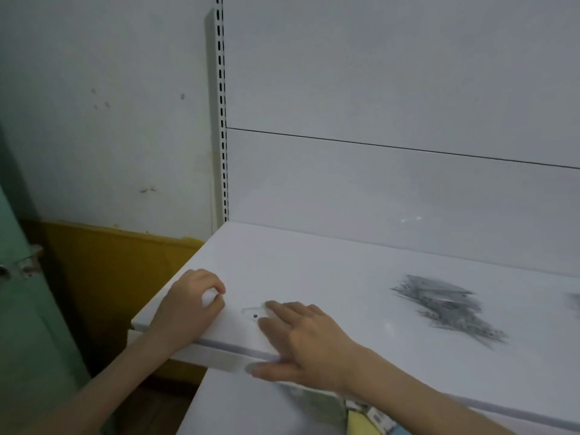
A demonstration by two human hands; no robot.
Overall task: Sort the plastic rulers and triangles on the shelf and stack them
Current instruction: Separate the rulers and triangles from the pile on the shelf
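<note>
Head view: clear plastic piece (252, 312) against straight fingers (277, 308) of right hand (309, 339); left hand (190, 304) just beside, fingers curled, empty.

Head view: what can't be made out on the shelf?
All head view.
- Grey heap of clear plastic pieces: blurred, count and shapes unreadable.
- Second heap: cut by right edge.
- Small clear plastic piece under right hand: outline nearly invisible, partly covered.
- Left hand: curled; contents unclear.

The white shelf (314, 271) is gleaming smooth and glossy, looking like painted metal, and so is the slotted upright (222, 120). The heap of rulers (448, 309) is showing as clear plastic with dark print. The wall (94, 120) is looking matt and scuffed.
</note>
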